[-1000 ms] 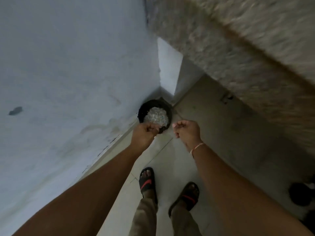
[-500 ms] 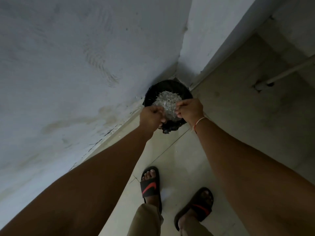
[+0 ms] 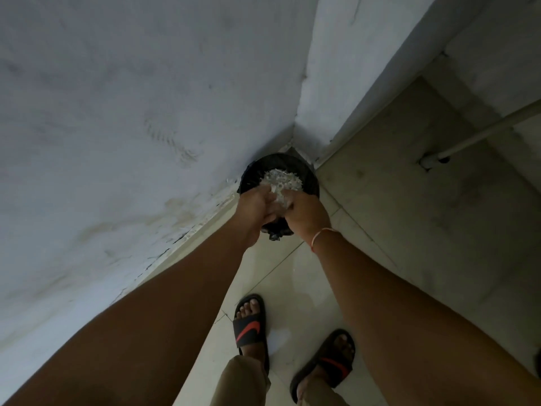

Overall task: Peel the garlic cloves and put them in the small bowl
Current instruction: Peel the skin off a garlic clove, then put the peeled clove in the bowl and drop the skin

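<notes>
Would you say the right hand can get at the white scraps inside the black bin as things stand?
Probably yes: the right hand is already over the open black bin, right above the white scraps, with no lid covering them.

A plain home corner: stained whitewashed walls (image 3: pixel 123 118) meet a pale tiled floor (image 3: pixel 292 273), a black-lined bin (image 3: pixel 304 171) tucked in, a white pipe (image 3: pixel 468 136) far right.

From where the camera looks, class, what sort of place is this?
Probably an indoor corner by a waste bin: painted walls meet over a tiled floor, and a black-lined bin holds pale peelings.
</notes>
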